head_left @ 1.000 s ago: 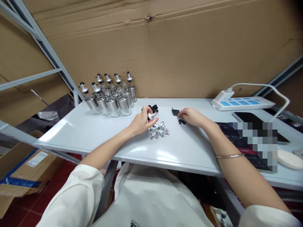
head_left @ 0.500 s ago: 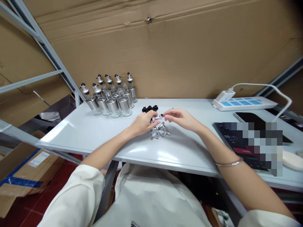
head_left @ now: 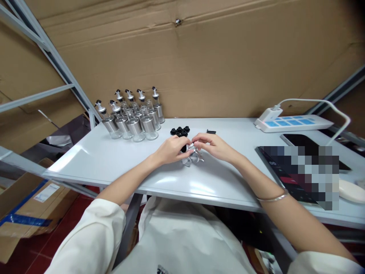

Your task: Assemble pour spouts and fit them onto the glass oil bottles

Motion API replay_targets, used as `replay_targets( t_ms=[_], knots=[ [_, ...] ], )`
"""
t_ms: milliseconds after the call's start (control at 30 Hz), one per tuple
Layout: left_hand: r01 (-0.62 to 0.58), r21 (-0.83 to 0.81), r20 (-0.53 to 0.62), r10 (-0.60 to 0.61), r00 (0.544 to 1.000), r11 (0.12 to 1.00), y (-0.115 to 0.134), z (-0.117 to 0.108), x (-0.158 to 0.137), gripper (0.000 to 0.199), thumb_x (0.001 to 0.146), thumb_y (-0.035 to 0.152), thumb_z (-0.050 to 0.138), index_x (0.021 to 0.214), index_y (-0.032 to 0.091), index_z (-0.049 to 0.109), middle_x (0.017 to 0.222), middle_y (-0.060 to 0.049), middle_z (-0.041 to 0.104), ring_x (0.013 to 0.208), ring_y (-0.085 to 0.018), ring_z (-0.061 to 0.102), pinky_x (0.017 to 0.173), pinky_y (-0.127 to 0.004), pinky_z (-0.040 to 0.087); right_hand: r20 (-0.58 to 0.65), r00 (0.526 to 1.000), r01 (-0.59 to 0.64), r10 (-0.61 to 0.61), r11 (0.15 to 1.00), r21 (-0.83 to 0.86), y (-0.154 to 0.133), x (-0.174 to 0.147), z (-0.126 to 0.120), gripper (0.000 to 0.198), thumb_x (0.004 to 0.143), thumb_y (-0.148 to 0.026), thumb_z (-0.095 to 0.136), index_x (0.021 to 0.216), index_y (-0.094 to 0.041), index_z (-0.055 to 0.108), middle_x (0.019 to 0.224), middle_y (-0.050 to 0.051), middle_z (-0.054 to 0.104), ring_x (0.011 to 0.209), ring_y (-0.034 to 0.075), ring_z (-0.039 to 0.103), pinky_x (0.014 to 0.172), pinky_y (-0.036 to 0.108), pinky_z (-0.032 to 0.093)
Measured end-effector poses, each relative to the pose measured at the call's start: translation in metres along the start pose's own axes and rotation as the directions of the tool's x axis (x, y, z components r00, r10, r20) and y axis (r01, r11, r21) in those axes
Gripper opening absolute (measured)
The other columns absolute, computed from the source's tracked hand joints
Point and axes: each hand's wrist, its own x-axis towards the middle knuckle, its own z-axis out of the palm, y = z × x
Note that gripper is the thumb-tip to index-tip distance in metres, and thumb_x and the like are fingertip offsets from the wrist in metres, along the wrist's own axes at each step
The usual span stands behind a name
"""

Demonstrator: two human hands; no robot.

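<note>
Between the fingers of my left hand [head_left: 173, 148] is a silver bottle pourer top [head_left: 190, 147] with a black part at its base. My right hand [head_left: 212, 145] is closed with its fingertips at the spout end of that pourer; whether it holds another small piece there is hidden. Silver pourer tops [head_left: 195, 157] lie on the table just under both hands. Behind my left hand sits a cluster of black round stoppers [head_left: 179, 131]. Thin black pieces [head_left: 211, 132] lie beyond my right hand.
Several glass bottles with steel sleeves [head_left: 134, 127] stand at the back left, some with pourers fitted. To the right are a power strip [head_left: 296, 124] with a plugged-in charger, a phone [head_left: 288, 140], a dark tablet-like screen [head_left: 273, 163] and a pale rounded object [head_left: 352, 192].
My right hand has moved left and closed in on the pourer in my left hand. The pourer has tipped, showing its black base. The thin black pieces now show more fully.
</note>
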Motion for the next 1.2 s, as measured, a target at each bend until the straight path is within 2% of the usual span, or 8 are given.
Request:
replay_targets(
  t_ms=[133,367,500,633,733,900,1067,1200],
  knots=[
    [-0.001,-0.009,0.025,0.002,1.0,1.0,-0.003,0.004,-0.001,0.02,0.09,0.035,0.044,0.089,0.018,0.055,0.075,-0.002,0.066,0.065,-0.013,0.059,0.07,-0.027,0.042,0.058,0.998,0.04,-0.031,0.988,-0.15,-0.003,0.0,-0.001,0.025,0.087,-0.038,0.046,0.08,-0.019,0.061,0.079,0.003,0.057,0.072,0.016,0.052,0.069,0.029,0.04],
    [-0.013,0.001,0.113,0.013,0.994,1.0,-0.005,0.005,-0.001,0.018,0.088,0.034,0.044,0.09,0.019,0.054,0.08,-0.002,0.067,0.071,-0.014,0.06,0.075,-0.029,0.041,0.124,0.992,0.001,0.007,0.997,-0.071,-0.007,-0.002,-0.001,0.04,0.091,-0.046,0.039,0.062,-0.02,0.043,0.068,0.0,0.046,0.066,0.014,0.045,0.066,0.027,0.037],
    [-0.014,0.05,0.097,0.009,0.995,0.999,-0.005,0.003,-0.001,0.018,0.088,0.033,0.044,0.088,0.019,0.055,0.08,-0.003,0.065,0.073,-0.015,0.059,0.075,-0.03,0.039,0.138,0.989,-0.05,0.056,0.998,-0.047,-0.008,-0.003,0.001,0.045,0.09,-0.053,0.036,0.059,-0.021,0.037,0.059,-0.002,0.041,0.057,0.012,0.039,0.058,0.026,0.033],
    [-0.04,0.081,0.045,0.036,0.998,0.996,-0.004,0.002,0.0,0.021,0.092,0.032,0.041,0.093,0.019,0.057,0.093,-0.006,0.066,0.083,-0.015,0.06,0.077,-0.03,0.038,0.11,0.99,-0.094,0.092,0.995,0.014,-0.012,-0.003,0.003,0.048,0.087,-0.06,0.035,0.058,-0.021,0.035,0.055,-0.004,0.036,0.05,0.01,0.032,0.053,0.026,0.028],
    [-0.026,0.095,-0.002,0.026,1.0,0.995,-0.002,0.0,0.001,0.024,0.094,0.032,0.037,0.092,0.018,0.056,0.095,-0.006,0.067,0.085,-0.015,0.06,0.081,-0.032,0.036,0.065,0.993,-0.098,0.094,0.993,0.063,-0.013,-0.003,0.006,0.05,0.086,-0.062,0.036,0.057,-0.021,0.036,0.054,-0.004,0.036,0.05,0.01,0.032,0.053,0.027,0.028],
    [0.073,0.108,-0.062,-0.067,0.996,0.991,0.006,-0.004,0.005,0.028,0.093,0.035,0.034,0.086,0.018,0.055,0.076,-0.003,0.065,0.068,-0.015,0.056,0.082,-0.036,0.033,-0.038,0.998,-0.041,0.046,0.991,0.126,-0.015,0.0,0.012,0.051,0.087,-0.063,0.035,0.059,-0.021,0.039,0.056,-0.003,0.041,0.055,0.012,0.037,0.06,0.027,0.033],
    [0.133,0.044,-0.11,-0.128,0.986,0.99,0.005,-0.003,0.004,0.026,0.091,0.036,0.035,0.086,0.019,0.055,0.075,-0.002,0.064,0.062,-0.014,0.053,0.088,-0.038,0.032,-0.12,0.993,0.003,0.01,0.995,0.103,-0.015,0.002,0.009,0.054,0.083,-0.069,0.038,0.058,-0.021,0.042,0.059,-0.001,0.045,0.059,0.013,0.042,0.065,0.028,0.037],
    [0.283,-0.065,-0.182,-0.29,0.94,0.957,-0.009,-0.004,-0.001,0.028,0.091,0.038,0.034,0.08,0.019,0.052,0.07,-0.001,0.063,0.059,-0.014,0.048,0.085,-0.036,0.037,-0.327,0.945,0.047,0.035,0.97,0.239,-0.01,0.001,-0.011,0.046,0.08,-0.068,0.046,0.071,-0.022,0.049,0.064,-0.002,0.048,0.061,0.014,0.049,0.066,0.03,0.043]
  ],
)
